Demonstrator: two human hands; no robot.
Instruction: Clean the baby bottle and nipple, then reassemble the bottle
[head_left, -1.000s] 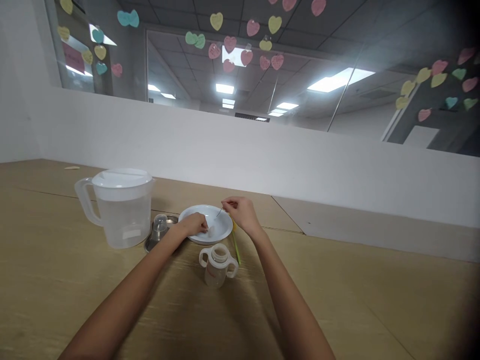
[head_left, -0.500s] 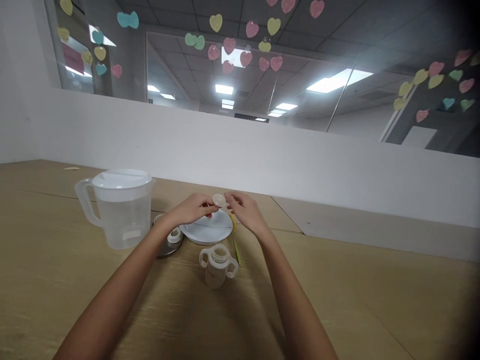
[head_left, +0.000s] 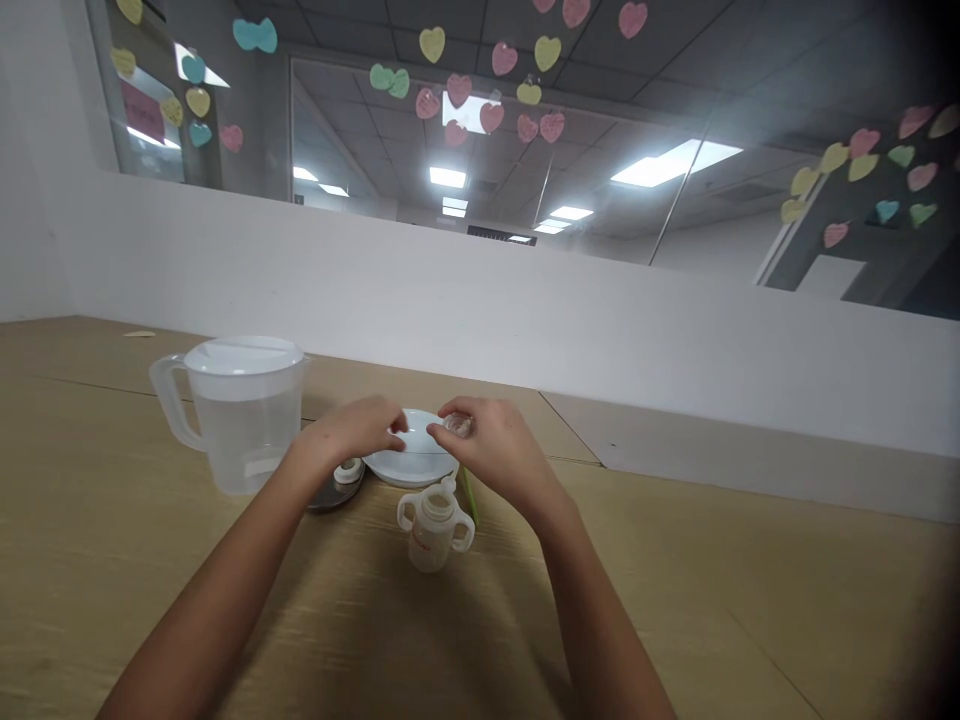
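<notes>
On the wooden table (head_left: pixel 675 620), close to the person, stands a small baby bottle (head_left: pixel 433 530) with two side handles. It stands upright and has a little spout at the top. Both hands are up above the white plate (head_left: pixel 409 462), just behind the bottle. The right hand (head_left: pixel 491 445) has its fingers pinched together on a small clear part (head_left: pixel 459 425), maybe a soft bottle teat, but it is too small to be sure. The left hand (head_left: pixel 360 428) has its fingers curled in toward the right hand, and I cannot tell if it holds anything.

A second ago both hands were low on the plate, and the right one held a thin stick-like tool. Half a second ago they had come up and held a little round piece between them. Now the hands have moved closer to the person and the clear part sits in the right fingers. I think this means the small piece has been picked off the plate and is being worked on in the air.

The spout on the bottle was not there before. A small white ring (head_left: pixel 347 472) now lies on the metal dish (head_left: pixel 330 495) by the plate. The big clear water jug (head_left: pixel 240 415) has not moved, and the green straw (head_left: pixel 470 495) lies beside the bottle as before
</notes>
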